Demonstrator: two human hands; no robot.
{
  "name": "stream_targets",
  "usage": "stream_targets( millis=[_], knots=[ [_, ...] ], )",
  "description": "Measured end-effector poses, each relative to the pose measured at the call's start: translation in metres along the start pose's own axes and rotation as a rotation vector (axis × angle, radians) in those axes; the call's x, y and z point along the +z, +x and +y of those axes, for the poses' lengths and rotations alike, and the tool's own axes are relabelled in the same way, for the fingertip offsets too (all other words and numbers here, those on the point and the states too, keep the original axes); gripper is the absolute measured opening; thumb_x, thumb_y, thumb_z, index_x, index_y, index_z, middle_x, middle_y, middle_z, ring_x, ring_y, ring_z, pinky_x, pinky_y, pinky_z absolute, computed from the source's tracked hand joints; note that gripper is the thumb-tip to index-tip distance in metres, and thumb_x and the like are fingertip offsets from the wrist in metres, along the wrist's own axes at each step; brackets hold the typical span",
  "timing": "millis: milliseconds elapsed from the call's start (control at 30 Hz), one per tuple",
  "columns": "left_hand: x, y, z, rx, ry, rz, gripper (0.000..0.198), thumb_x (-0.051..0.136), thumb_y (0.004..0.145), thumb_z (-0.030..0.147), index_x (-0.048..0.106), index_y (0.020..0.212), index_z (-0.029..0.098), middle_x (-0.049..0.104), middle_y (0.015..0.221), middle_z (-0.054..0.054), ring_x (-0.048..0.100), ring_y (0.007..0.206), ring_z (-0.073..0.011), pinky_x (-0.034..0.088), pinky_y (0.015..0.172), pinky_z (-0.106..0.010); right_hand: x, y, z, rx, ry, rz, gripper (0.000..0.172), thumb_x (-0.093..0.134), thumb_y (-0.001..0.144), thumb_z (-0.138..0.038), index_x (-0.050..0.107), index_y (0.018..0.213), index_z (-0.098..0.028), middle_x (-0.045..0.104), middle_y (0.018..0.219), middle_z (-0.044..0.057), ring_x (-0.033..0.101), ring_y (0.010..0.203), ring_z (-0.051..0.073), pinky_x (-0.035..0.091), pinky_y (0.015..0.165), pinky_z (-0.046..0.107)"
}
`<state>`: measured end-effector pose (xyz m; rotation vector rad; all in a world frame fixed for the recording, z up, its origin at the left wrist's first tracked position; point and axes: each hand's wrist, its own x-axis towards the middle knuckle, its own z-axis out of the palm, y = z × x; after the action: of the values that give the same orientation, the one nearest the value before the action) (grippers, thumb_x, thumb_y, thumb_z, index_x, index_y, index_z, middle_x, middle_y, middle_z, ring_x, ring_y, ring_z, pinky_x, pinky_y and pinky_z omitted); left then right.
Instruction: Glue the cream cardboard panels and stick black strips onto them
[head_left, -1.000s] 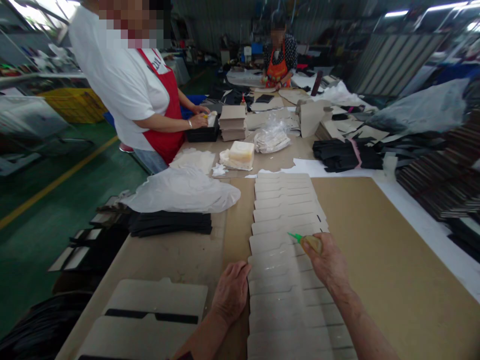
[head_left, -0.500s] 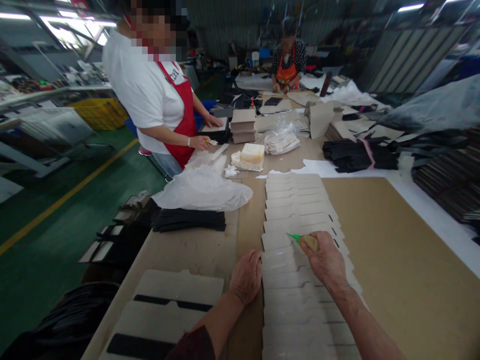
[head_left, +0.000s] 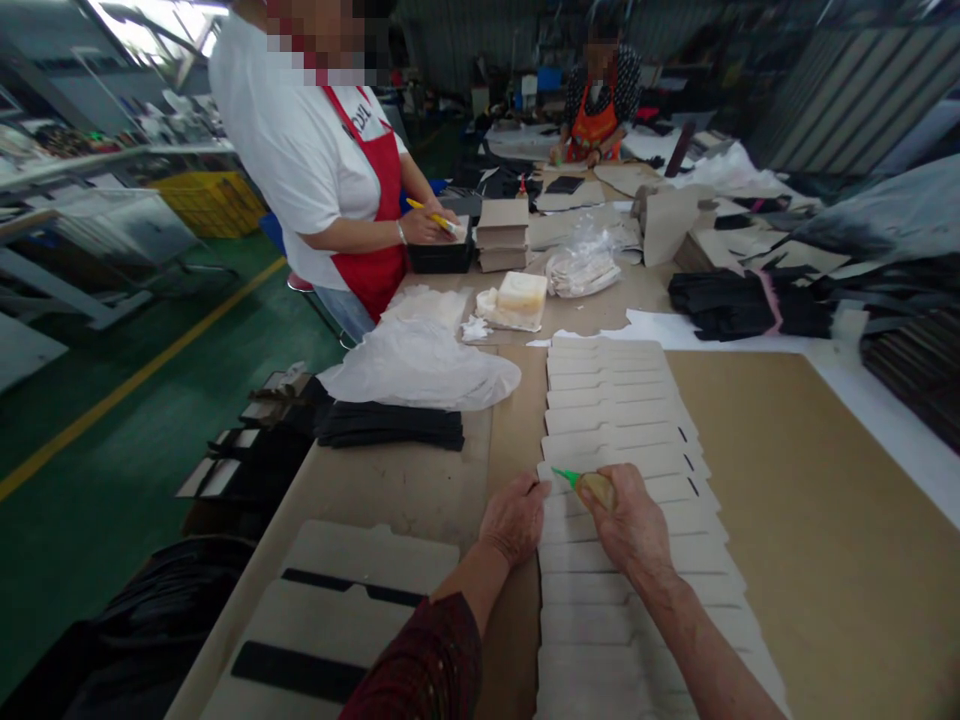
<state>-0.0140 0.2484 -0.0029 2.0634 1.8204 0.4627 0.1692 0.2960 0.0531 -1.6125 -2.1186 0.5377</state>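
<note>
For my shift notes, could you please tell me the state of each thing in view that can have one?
Board, lying flat.
Cards, flat, overlapping in a row on the board.
Bottle, held, green tip at a card.
Right hand, shut on the bottle.
Left hand, open, flat on the cards' left edge.
Bag, crumpled, left of the cards.
Co-worker's hand, gripping a yellow pen.

I've got loads of open brown board (head_left: 810, 520) right of the card row (head_left: 622, 440), but the plastic bag (head_left: 420, 365) and black stack (head_left: 390, 425) crowd the left.
</note>
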Motion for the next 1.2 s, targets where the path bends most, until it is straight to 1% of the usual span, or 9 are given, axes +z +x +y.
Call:
stream_targets(
  millis=[133,233,400,533,667,833,1033,1100,1200],
  knots=[
    [0.000,0.001,0.000,0.005,0.003,0.004,0.036,0.046,0.091,0.014,0.057,0.123,0.025,0.059,0.121,-0.004,0.056,0.106,-0.0181,0.047,0.099,-0.030,0.006,-0.002,-0.012,-0.030,-0.021,-0.032,0.014,0.050,0.094,-0.038,0.051,0.098,-0.024,0.056,0.097,0.002,0.057,0.077,0.018,0.037,0.061,0.027],
    [0.001,0.001,-0.001,0.003,0.008,0.011,0.037,0.046,0.091,0.015,0.057,0.124,0.026,0.059,0.119,-0.004,0.056,0.105,-0.0183,0.048,0.098,-0.031,0.005,-0.004,-0.012,-0.037,-0.040,-0.015,0.015,0.049,0.095,-0.038,0.052,0.099,-0.024,0.056,0.097,0.002,0.057,0.076,0.017,0.037,0.060,0.027],
    [0.004,0.001,-0.002,0.001,0.010,0.027,0.038,0.048,0.090,0.015,0.056,0.125,0.024,0.058,0.120,-0.005,0.056,0.105,-0.0196,0.048,0.098,-0.033,-0.005,-0.001,0.011,-0.003,-0.045,0.068,0.020,0.050,0.095,-0.043,0.053,0.101,-0.024,0.056,0.099,0.002,0.057,0.078,0.018,0.039,0.062,0.028],
    [0.004,0.000,-0.002,0.007,0.009,0.040,0.037,0.047,0.091,0.016,0.056,0.126,0.023,0.057,0.119,-0.006,0.056,0.104,-0.0200,0.048,0.097,-0.034,-0.019,0.004,0.031,0.051,-0.119,0.101,0.021,0.051,0.095,-0.043,0.053,0.101,-0.024,0.057,0.099,0.002,0.057,0.075,0.018,0.036,0.059,0.029],
    [0.004,0.000,-0.002,0.007,0.010,0.044,0.037,0.046,0.091,0.015,0.056,0.126,0.023,0.057,0.118,-0.006,0.056,0.102,-0.0200,0.049,0.096,-0.034,-0.027,0.006,0.038,0.082,-0.173,0.107,0.020,0.053,0.094,-0.043,0.054,0.100,-0.024,0.058,0.100,0.002,0.056,0.073,0.017,0.034,0.058,0.028],
    [0.004,0.000,-0.002,-0.010,0.010,0.041,0.038,0.047,0.091,0.016,0.056,0.127,0.024,0.057,0.119,-0.006,0.056,0.103,-0.0195,0.049,0.096,-0.034,-0.019,0.004,0.030,0.050,-0.117,0.114,0.021,0.050,0.095,-0.043,0.053,0.101,-0.024,0.057,0.100,0.003,0.056,0.074,0.017,0.036,0.059,0.028],
    [0.003,0.001,-0.002,-0.019,0.007,0.033,0.038,0.048,0.090,0.016,0.056,0.126,0.024,0.057,0.119,-0.005,0.057,0.105,-0.0188,0.050,0.096,-0.032,-0.004,-0.003,0.010,0.000,-0.018,0.040,0.019,0.047,0.095,-0.042,0.054,0.099,-0.024,0.056,0.096,0.003,0.058,0.077,0.019,0.042,0.063,0.029],
    [0.003,0.001,-0.001,-0.016,0.005,0.034,0.038,0.048,0.089,0.016,0.056,0.126,0.024,0.057,0.119,-0.005,0.057,0.105,-0.0186,0.049,0.097,-0.032,-0.003,-0.005,0.010,-0.001,0.011,0.034,0.020,0.047,0.095,-0.043,0.054,0.100,-0.025,0.057,0.097,0.003,0.059,0.079,0.019,0.043,0.064,0.029],
    [0.002,0.001,-0.001,-0.024,0.008,0.041,0.038,0.048,0.090,0.016,0.057,0.125,0.023,0.057,0.120,-0.006,0.057,0.106,-0.0196,0.049,0.097,-0.034,-0.008,-0.006,0.021,0.045,0.015,0.067,0.024,0.046,0.095,-0.047,0.054,0.101,-0.025,0.058,0.097,0.003,0.059,0.079,0.020,0.043,0.064,0.030]
  ],
)
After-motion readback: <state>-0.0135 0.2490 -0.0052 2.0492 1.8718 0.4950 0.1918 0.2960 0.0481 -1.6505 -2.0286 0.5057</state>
